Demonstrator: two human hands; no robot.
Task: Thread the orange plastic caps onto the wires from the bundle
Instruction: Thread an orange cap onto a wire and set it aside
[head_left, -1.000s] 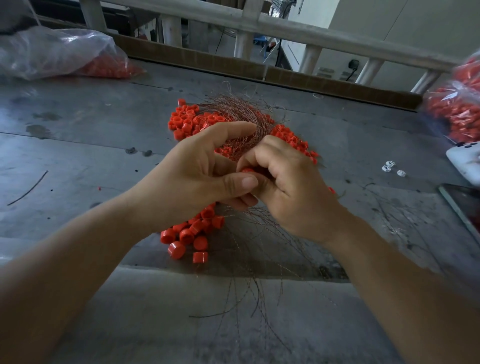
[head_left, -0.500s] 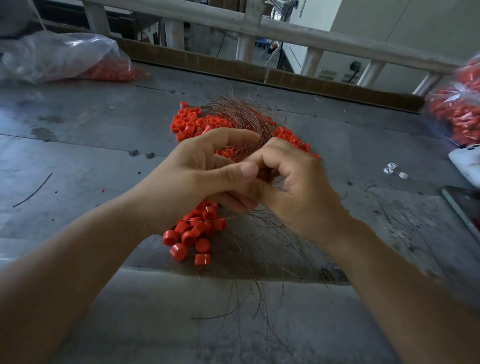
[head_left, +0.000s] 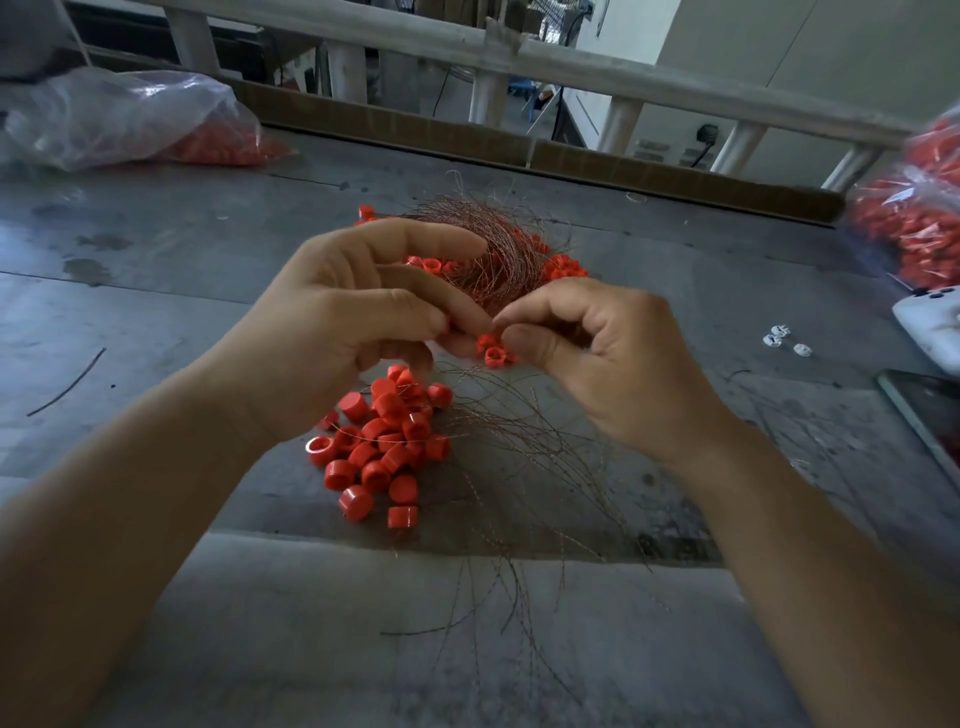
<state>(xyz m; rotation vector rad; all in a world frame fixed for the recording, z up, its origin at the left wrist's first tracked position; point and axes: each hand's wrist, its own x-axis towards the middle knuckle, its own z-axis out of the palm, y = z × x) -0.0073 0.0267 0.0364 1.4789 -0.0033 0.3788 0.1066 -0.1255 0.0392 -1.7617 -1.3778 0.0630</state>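
orange caps (head_left: 492, 351) touching left hand (head_left: 343, 332)

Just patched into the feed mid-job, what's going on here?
A person's left hand and right hand meet fingertip to fingertip above the table, pinching a couple of orange caps; any wire held there is too fine to see. The wire bundle lies just behind them, a loose pile of caps nearer the person.

One cap (head_left: 445, 325) mostly hidden in left hand (head_left: 337, 332), what right hand (head_left: 597, 358) pinches too thin to tell, bag (head_left: 919, 228) and white device (head_left: 930, 325) cut by right edge, white bits (head_left: 779, 335) too small to identify.
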